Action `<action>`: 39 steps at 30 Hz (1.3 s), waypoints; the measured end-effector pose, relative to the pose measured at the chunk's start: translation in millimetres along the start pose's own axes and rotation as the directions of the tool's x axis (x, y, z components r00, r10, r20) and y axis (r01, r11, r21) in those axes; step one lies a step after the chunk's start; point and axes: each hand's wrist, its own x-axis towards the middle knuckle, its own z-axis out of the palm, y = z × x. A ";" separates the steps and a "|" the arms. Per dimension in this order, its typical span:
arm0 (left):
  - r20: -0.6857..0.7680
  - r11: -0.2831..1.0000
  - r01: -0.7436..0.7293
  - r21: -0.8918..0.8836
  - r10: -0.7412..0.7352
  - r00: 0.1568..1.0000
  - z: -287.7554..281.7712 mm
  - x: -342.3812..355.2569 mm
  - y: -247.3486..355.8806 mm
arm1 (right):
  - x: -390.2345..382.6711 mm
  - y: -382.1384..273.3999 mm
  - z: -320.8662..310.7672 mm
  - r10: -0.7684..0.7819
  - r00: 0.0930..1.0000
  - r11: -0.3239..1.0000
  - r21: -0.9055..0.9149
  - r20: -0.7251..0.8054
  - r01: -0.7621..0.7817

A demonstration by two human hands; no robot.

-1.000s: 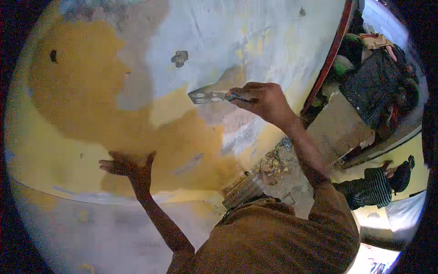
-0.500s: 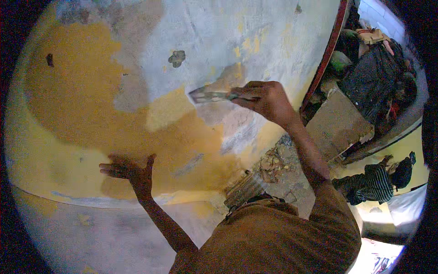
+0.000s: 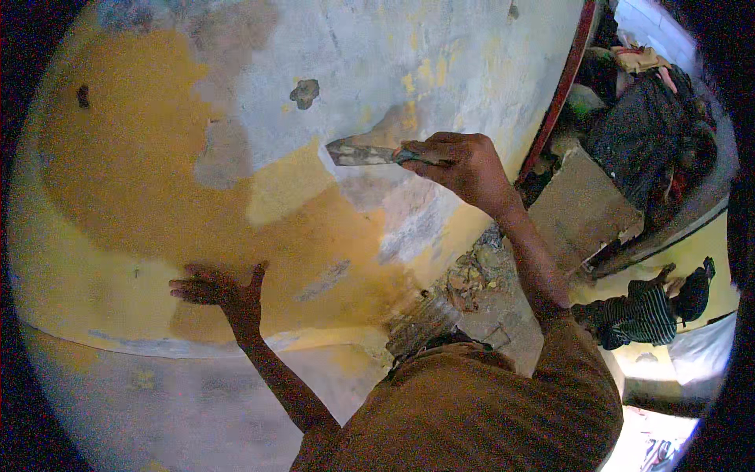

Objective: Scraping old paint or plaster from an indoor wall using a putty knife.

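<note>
In my right hand [image 3: 464,167] is a putty knife [image 3: 360,153], its handle gripped between thumb and fingers. The blade points left and its end meets the wall [image 3: 275,47] where yellow paint borders a pale, bared patch [image 3: 377,193]. My left hand [image 3: 224,293], fingers spread, lies against or very near the yellow paint [image 3: 314,236] lower on the left; exact contact I cannot tell. Patches of yellow, grey and whitish blue cover the wall, and a dark chipped hole [image 3: 304,94] sits above the blade.
Broken rubble [image 3: 480,283] lies on the floor by the wall's foot. At right, past a dark red edge [image 3: 554,102], are a cardboard sheet [image 3: 582,208] and a heap of dark bags [image 3: 641,126]. Another person in a striped top [image 3: 645,313] is at the far right.
The putty knife's blade has tilted slightly upward at its handle end and shows more sharply. My right hand has shifted up a little; my left hand stays in place.
</note>
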 end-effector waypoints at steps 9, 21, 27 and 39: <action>0.039 0.997 0.066 -0.044 -0.064 0.997 -18.0 12.7 20.0 | 0.7 -12.9 2.7 0.037 0.998 0.999 0.009 -0.044 -0.037; 0.059 0.984 0.134 -0.113 -0.128 0.990 -16.5 13.7 16.8 | 7.9 -40.2 -18.9 0.226 0.973 0.972 0.059 0.040 -0.228; 0.119 0.975 0.178 -0.130 -0.163 0.980 8.6 0.9 5.0 | 3.5 -37.9 -12.3 0.159 0.987 0.987 0.013 0.037 -0.160; 0.120 0.974 0.143 -0.174 -0.123 0.985 -0.3 -0.2 2.1 | 2.3 -53.6 -15.2 0.173 0.985 0.984 -0.038 0.010 -0.173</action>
